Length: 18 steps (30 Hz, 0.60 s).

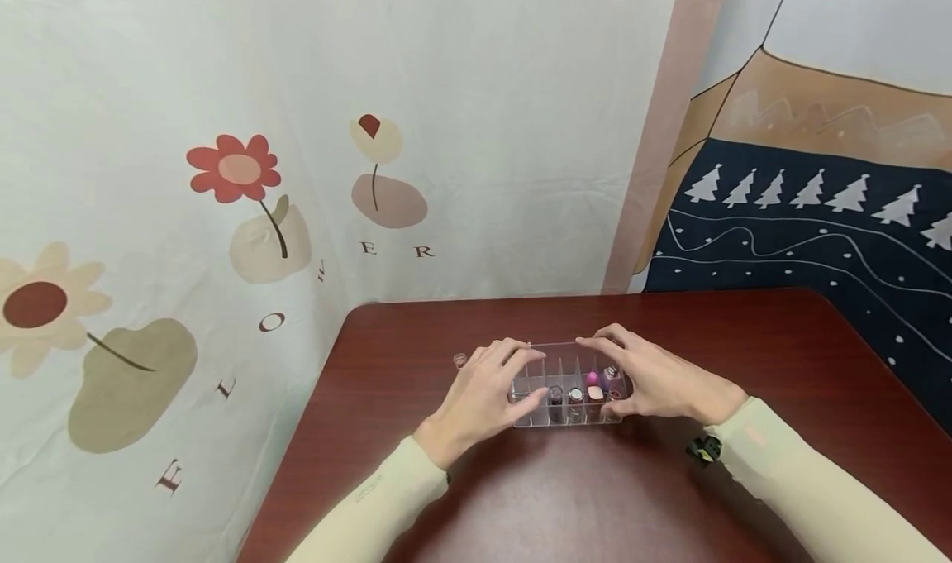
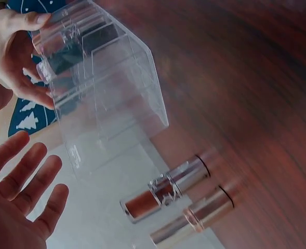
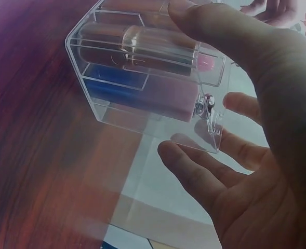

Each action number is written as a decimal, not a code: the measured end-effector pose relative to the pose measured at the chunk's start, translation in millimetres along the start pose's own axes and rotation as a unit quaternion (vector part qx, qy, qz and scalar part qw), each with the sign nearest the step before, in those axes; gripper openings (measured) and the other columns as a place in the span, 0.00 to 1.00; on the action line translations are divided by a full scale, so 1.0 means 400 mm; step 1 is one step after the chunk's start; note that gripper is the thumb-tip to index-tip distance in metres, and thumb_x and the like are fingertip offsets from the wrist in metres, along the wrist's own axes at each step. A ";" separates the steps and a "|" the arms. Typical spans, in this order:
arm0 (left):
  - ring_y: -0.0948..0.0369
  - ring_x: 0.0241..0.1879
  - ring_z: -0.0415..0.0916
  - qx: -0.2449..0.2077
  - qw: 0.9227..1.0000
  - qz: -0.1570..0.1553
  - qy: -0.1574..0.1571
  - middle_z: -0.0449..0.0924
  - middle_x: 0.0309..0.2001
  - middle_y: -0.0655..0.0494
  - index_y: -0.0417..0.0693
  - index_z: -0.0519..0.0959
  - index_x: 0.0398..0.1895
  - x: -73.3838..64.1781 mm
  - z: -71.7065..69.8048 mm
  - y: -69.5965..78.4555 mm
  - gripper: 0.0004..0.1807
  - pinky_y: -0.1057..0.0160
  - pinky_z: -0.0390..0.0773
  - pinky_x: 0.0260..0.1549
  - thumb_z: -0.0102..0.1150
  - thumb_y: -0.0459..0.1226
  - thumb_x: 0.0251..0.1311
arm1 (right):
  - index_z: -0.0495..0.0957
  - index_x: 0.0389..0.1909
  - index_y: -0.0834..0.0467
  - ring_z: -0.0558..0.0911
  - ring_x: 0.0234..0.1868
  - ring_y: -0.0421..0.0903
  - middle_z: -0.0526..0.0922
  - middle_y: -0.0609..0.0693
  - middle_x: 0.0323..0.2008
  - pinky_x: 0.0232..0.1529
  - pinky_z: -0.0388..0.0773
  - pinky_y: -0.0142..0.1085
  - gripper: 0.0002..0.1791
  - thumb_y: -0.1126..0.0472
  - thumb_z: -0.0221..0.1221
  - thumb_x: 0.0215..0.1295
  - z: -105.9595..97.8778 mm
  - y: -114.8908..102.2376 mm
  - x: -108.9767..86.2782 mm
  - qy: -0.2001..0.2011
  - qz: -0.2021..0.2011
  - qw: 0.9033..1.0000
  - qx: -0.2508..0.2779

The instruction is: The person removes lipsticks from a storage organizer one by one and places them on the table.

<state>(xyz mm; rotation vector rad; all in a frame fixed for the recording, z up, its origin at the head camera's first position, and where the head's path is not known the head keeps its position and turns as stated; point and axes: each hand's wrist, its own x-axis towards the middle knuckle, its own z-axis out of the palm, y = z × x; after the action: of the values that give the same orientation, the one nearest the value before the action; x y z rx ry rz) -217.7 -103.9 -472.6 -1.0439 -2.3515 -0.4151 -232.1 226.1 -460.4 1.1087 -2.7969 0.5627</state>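
A clear plastic divided lipstick organizer [image 1: 530, 414] stands on the table between both hands. Several lipstick tubes fill its right-hand slots, among them a dark capped tube [image 3: 160, 52] and a pink one [image 3: 165, 96]. My right hand [image 1: 658, 379] holds the organizer's right end, thumb at the front and fingers toward the back. Around the left end spreads my left hand [image 1: 483, 385]; in the left wrist view its fingers [image 2: 23, 181] are apart from the plastic. Two more tubes, one with a reddish-brown window [image 2: 142, 205] and one gold-toned [image 2: 194, 218], stand outside the organizer.
The dark red wooden table [image 1: 565, 497] reaches back to a pale curtain [image 1: 506, 133] printed with flowers. A navy fabric with white trees [image 1: 803, 224] hangs at the right. Some dark item [image 1: 702, 449] sits at my right cuff.
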 end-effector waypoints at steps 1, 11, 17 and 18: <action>0.57 0.54 0.89 0.003 1.000 0.006 -0.003 0.89 0.57 0.58 0.54 0.88 0.66 0.003 0.002 0.002 0.26 0.55 0.89 0.54 0.82 0.52 0.70 | 0.72 0.88 0.52 0.86 0.64 0.53 0.80 0.57 0.72 0.63 0.93 0.54 0.61 0.49 0.92 0.55 -0.001 0.000 0.001 -0.001 0.001 1.000 -0.002; 0.59 0.55 0.90 -0.027 0.996 0.037 -0.082 0.88 0.58 0.58 0.53 0.87 0.68 0.038 -0.005 0.016 0.27 0.59 0.93 0.57 0.82 0.51 0.72 | 0.73 0.87 0.54 0.87 0.60 0.52 0.81 0.57 0.69 0.61 0.93 0.52 0.60 0.50 0.92 0.54 -0.010 0.001 0.007 -0.008 0.002 1.000 0.007; 0.60 0.49 0.89 -0.048 0.988 0.026 -0.144 0.89 0.56 0.56 0.49 0.88 0.67 0.059 -0.012 0.023 0.27 0.61 0.93 0.55 0.84 0.50 0.71 | 0.74 0.86 0.53 0.87 0.60 0.51 0.81 0.57 0.69 0.62 0.93 0.52 0.59 0.49 0.92 0.54 -0.009 0.005 0.012 -0.011 -0.002 1.000 0.009; 0.60 0.47 0.89 -0.049 0.986 0.024 -0.155 0.90 0.56 0.55 0.49 0.88 0.67 0.061 -0.010 0.025 0.27 0.61 0.93 0.54 0.83 0.50 0.72 | 0.74 0.86 0.54 0.87 0.60 0.51 0.81 0.57 0.69 0.62 0.93 0.52 0.59 0.50 0.92 0.54 -0.008 0.006 0.013 -0.012 -0.003 1.000 0.009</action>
<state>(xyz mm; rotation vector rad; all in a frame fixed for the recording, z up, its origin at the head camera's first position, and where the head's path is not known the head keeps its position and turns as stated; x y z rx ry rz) -222.5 -85.1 -454.5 -1.2883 -2.5919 -0.3771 -237.7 225.5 -457.0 1.1335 -2.8148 0.5773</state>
